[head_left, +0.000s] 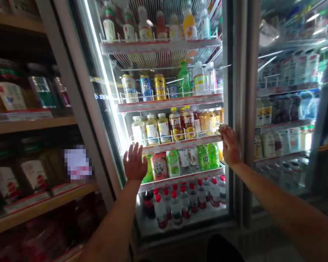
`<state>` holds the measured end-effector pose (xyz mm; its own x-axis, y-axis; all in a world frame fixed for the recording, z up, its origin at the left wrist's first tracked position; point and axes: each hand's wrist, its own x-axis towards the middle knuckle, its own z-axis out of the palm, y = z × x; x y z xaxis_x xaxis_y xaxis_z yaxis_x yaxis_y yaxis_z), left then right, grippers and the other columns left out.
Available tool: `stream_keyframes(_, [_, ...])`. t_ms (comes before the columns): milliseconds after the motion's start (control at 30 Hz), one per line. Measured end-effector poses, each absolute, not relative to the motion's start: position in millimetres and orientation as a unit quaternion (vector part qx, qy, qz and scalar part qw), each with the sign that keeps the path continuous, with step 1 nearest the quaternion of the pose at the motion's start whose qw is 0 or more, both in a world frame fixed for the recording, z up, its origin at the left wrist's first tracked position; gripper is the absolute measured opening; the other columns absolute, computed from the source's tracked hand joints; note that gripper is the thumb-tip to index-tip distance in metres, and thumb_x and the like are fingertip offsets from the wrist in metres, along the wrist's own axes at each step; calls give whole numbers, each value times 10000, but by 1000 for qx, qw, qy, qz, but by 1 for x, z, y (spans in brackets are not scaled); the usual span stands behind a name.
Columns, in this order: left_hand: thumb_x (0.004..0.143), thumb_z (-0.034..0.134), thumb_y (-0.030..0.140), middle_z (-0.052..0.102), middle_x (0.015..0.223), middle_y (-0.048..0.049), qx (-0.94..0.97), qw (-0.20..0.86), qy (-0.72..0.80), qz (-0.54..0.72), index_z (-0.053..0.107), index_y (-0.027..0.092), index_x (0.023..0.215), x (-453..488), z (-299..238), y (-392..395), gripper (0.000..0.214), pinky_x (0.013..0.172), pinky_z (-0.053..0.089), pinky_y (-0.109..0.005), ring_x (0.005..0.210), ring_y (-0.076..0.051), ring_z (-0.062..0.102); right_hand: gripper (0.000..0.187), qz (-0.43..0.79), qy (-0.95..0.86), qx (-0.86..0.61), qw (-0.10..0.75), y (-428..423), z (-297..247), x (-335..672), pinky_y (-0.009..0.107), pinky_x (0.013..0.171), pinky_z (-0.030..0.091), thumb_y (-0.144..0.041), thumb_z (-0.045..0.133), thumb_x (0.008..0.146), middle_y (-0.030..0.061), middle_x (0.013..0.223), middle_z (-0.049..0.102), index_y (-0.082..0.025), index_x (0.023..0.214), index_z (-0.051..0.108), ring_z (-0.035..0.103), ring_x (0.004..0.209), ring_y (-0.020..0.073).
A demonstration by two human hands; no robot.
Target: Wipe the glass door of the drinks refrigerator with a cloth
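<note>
Holding both hands up at a lit drinks cooler (236, 91) here, head cam only, so take the middle of the view as the clock's centre. My left hand (135, 163) is at about 8 o'clock, fingers straight and fairly wide, nothing gripped that I can see. It's by the left end of a shelf edge (180, 145), with a green pack (147, 176) and a pinkish-red carton (159, 166) just beside it. Whether my palm touches anything, or there's glass in front of it, I can't tell.

My right hand (231, 147) is at 3 o'clock, fingers narrow and pointing up and inward, with a small whitish thing (222, 127) at the tips. Too blurry to say if I'm actually pinching it.

Going by looks, I'd guess the whitish thing is light and soft, no weight to fight; a loose pinch between thumb and fingertips should do. The carton, at 6 o'clock, reads as full and a bit heavy, with sides that might give under a hard squeeze, so I'd take it round the middle. The yellow-capped bottles (176, 125), just off centre toward 2 o'clock, look smooth and probably slick if chilled: grab below the cap. Red-capped bottles (176, 209) sit lower at 6 o'clock, cans (145, 88) up at 11. The shelf edge itself looks stiff.
</note>
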<state>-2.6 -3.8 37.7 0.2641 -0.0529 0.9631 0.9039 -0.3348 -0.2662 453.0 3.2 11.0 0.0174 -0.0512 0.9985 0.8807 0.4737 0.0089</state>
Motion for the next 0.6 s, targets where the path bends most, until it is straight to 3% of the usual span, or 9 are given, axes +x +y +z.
stream_keyframes(133, [993, 509, 232, 423, 1577, -105, -646, 458, -332, -513, 312, 232, 1600, -3, 36, -3, 639, 1257, 185, -479, 1533, -243, 250, 552, -371, -593, -357, 619, -1, 9, 438, 595, 1275, 276, -188, 356, 1058, 44, 1641, 333, -299, 1595, 297, 281, 1541, 264])
stream_keyframes(300, [1002, 484, 246, 426, 1575, -112, -657, 426, -359, -509, 398, 196, 1555, -3, 36, -2, 562, 1267, 151, -479, 1536, -248, 239, 611, -372, -665, -363, 537, -17, -23, 416, 574, 1271, 312, -134, 364, 1037, 54, 1622, 372, -299, 1612, 237, 287, 1538, 258])
stream_keyframes(600, [1008, 442, 203, 415, 1576, -151, -681, 426, -366, -470, 420, 132, 1535, -15, 3, -5, 532, 1262, 201, -480, 1558, -249, 116, 661, -367, -712, -317, 508, -20, -8, 382, 626, 1241, 345, -64, 364, 1005, 71, 1596, 414, -295, 1611, 238, 288, 1535, 276])
